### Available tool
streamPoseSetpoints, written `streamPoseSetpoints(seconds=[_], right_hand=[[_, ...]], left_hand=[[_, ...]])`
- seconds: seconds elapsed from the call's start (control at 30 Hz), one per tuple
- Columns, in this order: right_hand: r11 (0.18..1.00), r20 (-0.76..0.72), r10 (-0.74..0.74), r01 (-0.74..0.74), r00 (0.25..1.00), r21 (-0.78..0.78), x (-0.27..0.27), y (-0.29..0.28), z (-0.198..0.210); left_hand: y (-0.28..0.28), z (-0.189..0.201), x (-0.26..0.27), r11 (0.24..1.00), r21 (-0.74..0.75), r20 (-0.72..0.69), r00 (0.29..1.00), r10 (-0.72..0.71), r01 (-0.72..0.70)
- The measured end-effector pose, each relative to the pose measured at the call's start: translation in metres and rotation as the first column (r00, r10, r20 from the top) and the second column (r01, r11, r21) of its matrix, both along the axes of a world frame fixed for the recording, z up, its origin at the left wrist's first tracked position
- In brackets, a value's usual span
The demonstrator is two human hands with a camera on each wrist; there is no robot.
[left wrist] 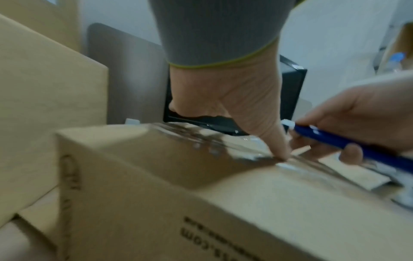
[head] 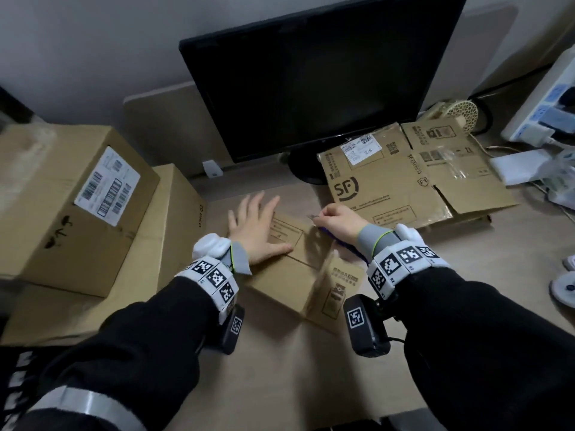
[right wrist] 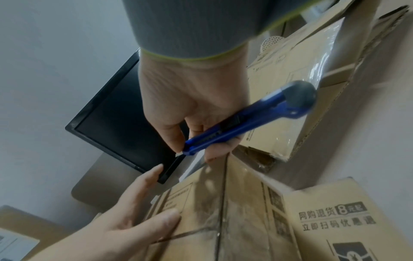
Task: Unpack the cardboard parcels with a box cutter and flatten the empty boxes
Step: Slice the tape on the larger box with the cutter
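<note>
Small sealed parcel (head: pixel 289 269) sits on the worktop (head: pixel 295 374), front centre. Left hand (head: pixel 256 228) spread flat, pinning its lid. Right hand (head: pixel 337 220) pinches the blue box cutter (right wrist: pixel 243 120) at the seam's far end. Looks light and stiff; glossy tape probably slippery, so press down on bare cardboard.

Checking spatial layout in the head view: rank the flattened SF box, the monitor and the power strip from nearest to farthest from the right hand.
1. Flattened SF box, just beyond the right hand.
2. Monitor, behind it.
3. Power strip, far right.
</note>
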State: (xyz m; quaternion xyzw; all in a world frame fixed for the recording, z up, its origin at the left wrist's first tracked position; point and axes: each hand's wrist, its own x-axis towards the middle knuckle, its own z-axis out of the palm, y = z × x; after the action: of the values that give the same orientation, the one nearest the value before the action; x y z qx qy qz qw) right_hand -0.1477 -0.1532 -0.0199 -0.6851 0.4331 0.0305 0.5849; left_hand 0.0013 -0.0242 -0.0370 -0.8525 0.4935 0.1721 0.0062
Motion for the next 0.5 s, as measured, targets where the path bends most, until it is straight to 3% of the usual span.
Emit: streamPoseSetpoints(seconds=[0.1,0.23,0.4,0.5], right_hand=[[1.000,0.001,0.001,-0.001,1.000,0.008,0.007,0.001,-0.003],[0.999,-0.027,-0.034,0.035,0.999,0.020,0.012,-0.001,-0.001],[0.997,-0.164,0.077,-0.073,0.983,0.032,0.008,-0.003,0.005],[0.938,-0.213,0.274,-0.212,0.938,0.276,-0.003,0.001,0.013]], left_hand=[[0.030,0.007,0.019,0.978,0.056,0.000,0.979,0.202,-0.201],[0.058,0.006,0.036,0.876,0.221,-0.053,0.892,0.449,-0.428],[0.051,-0.002,0.031,0.838,0.289,-0.019,0.873,0.488,-0.463],[0.030,-0.003,0.029,0.873,0.178,-0.134,0.868,0.478,-0.454]])
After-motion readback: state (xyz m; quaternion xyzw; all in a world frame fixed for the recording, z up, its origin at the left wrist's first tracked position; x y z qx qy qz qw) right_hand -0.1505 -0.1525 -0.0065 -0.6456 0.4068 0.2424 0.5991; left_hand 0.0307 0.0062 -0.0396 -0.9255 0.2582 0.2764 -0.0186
